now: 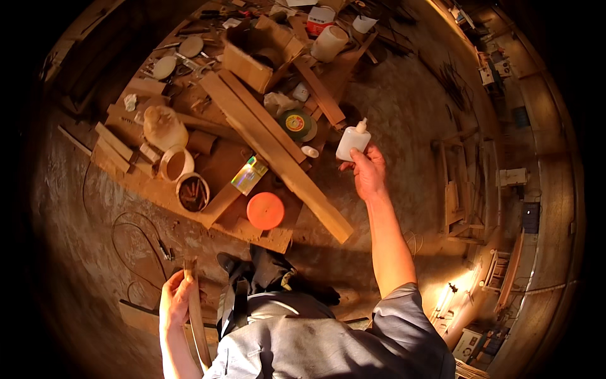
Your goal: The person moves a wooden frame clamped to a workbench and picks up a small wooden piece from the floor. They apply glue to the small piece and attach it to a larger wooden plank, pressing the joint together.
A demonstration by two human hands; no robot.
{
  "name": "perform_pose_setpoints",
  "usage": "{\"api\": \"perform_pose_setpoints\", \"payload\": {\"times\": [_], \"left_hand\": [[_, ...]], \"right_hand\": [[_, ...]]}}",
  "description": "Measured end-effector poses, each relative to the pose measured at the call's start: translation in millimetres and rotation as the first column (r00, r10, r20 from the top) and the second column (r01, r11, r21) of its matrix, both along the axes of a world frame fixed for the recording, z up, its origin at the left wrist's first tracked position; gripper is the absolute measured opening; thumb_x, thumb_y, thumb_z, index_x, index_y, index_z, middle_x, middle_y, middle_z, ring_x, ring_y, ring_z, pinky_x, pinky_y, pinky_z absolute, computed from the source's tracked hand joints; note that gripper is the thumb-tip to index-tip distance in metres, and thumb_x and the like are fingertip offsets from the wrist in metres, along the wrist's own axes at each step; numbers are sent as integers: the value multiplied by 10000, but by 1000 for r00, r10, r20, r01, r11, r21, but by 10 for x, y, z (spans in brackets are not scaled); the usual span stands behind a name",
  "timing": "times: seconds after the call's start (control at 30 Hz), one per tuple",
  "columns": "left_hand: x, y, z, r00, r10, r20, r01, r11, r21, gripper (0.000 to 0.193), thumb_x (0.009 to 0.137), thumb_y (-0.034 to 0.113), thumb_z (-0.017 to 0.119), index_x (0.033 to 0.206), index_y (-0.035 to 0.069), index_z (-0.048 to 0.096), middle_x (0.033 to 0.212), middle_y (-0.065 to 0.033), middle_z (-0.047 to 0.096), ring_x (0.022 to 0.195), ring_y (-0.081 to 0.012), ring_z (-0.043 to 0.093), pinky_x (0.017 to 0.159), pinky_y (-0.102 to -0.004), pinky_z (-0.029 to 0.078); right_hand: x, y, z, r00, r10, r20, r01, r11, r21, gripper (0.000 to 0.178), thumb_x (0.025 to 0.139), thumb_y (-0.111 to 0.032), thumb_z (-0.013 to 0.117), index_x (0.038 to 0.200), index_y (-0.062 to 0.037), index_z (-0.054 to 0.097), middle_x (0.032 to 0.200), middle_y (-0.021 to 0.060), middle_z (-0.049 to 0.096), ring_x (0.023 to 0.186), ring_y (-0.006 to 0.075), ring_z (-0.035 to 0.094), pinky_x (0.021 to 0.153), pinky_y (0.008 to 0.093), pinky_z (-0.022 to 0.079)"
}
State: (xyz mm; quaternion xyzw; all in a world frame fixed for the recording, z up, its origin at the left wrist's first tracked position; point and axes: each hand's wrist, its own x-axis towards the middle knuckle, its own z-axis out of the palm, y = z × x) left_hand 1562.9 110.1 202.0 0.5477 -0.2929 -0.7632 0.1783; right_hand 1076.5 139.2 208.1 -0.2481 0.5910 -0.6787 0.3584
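My right hand (368,169) is closed around the lower part of a small white squeeze bottle (354,143) with a pointed nozzle, held up past the right side of the cluttered workbench. Down at the lower left, my left hand (177,297) grips a narrow wooden strip (196,309) near its upper end. That strip runs back along my forearm toward my body. Nearest the bottle on the bench are a small white oval object (310,151) and a green round disc (295,124).
Long wooden boards (284,161) lie across the bench, one jutting past its front edge. An orange round lid (265,211), a shiny box (249,175), a pot of sticks (193,192) and a cardboard box (255,57) stand there. A hose (142,218) curls on the floor.
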Motion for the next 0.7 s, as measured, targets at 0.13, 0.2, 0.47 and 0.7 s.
{"api": "perform_pose_setpoints", "payload": {"times": [0.13, 0.2, 0.47, 0.7], "left_hand": [[-185, -106, 42, 998, -14, 62, 14, 1000, 3, 511, 822, 390, 748, 1058, -29, 575, 817, -111, 652, 631, -190, 643, 557, -319, 548], [-287, -170, 90, 996, -16, 87, 14, 1000, 14, 544, 811, 395, 758, 1081, -42, 579, 820, -110, 658, 631, -192, 644, 561, -318, 546], [-756, -351, 219, 993, 28, 115, -25, 999, -22, 485, 865, 390, 695, 1060, -37, 572, 812, -99, 643, 628, -191, 642, 565, -321, 554], [-935, -606, 400, 964, -1, 265, 2, 1000, -1, 373, 958, 308, 570, 1156, -8, 550, 876, -115, 651, 685, -192, 643, 610, -310, 553]], "right_hand": [[-600, -51, -436, 993, -110, -34, 114, 982, 150, 314, 885, -51, 608, 1198, -38, 579, 1081, 54, 634, 925, 137, 608, 739, 280, 526], [-819, -14, -893, 987, -140, -78, 151, 973, 173, 320, 869, -97, 655, 1173, -16, 595, 1085, 43, 625, 929, 124, 603, 778, 280, 505], [-753, -433, -1770, 787, -57, -614, 357, 854, 378, 341, 791, -221, 704, 1077, -45, 641, 1044, 158, 627, 983, 306, 603, 850, 388, 466], [-873, -623, -2265, 790, -122, -600, 397, 849, 350, 344, 823, -168, 705, 1113, -5, 620, 1070, 96, 671, 972, 193, 622, 875, 356, 487]]}}
